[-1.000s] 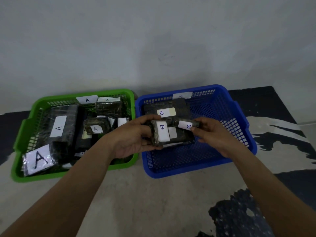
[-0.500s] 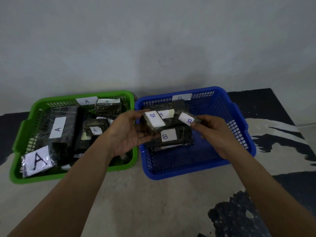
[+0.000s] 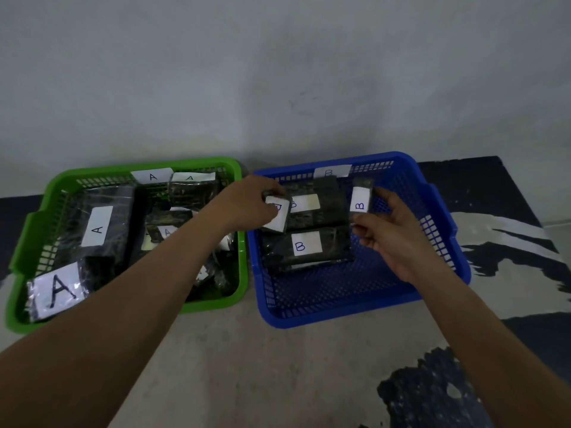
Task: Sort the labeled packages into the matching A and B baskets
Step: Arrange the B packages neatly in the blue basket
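Both held above blue basket (image 3: pixel 340 315): left hand (image 3: pixel 247 205) pinches blurred-label package (image 3: pixel 278 216), right hand (image 3: pixel 398 239) pinches B-marked package (image 3: pixel 360 200).

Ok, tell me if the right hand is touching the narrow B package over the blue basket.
Touching. The head view shows the right hand pinching the narrow B package: thumb at its lower end, fingertips on its right edge.

The green basket (image 3: pixel 77 174) and blue basket (image 3: pixel 340 313) are smooth plastic mesh. The packages (image 3: pixel 336 245) have glossy dark film (a little crinkled) with matt paper labels (image 3: pixel 306 244). The floor (image 3: pixel 262 366) looks rough, matt.
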